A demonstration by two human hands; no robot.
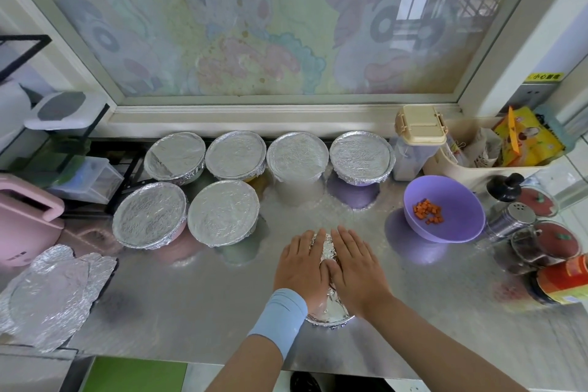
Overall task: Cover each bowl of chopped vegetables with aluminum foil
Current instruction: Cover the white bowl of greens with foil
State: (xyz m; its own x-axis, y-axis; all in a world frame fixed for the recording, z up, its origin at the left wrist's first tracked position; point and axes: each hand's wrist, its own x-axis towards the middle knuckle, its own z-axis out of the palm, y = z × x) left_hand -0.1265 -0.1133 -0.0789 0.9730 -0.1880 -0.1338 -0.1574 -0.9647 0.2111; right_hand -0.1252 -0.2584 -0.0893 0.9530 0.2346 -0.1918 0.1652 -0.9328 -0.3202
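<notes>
Head view, loose foil sheets at the desk's front-left corner, six foil-covered bowls toward the back edge, left hand and right hand flat with fingers straight, pressing on a foil-wrapped bowl at the front edge, uncovered purple bowl of carrot cubes right

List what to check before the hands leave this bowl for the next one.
1. The foil lies over the top of the bowl under the hands: ok.
2. Its edge is crimped all round: cannot tell, since the hands hide the sides; only the near edge shows folded.
3. The left hand and right hand are free to move: ok, both lie flat and hold nothing.
4. Every bowl is covered: not ok, the purple bowl with carrot cubes is open.
5. There is spare foil to hand: ok, sheets lie at far left.
</notes>
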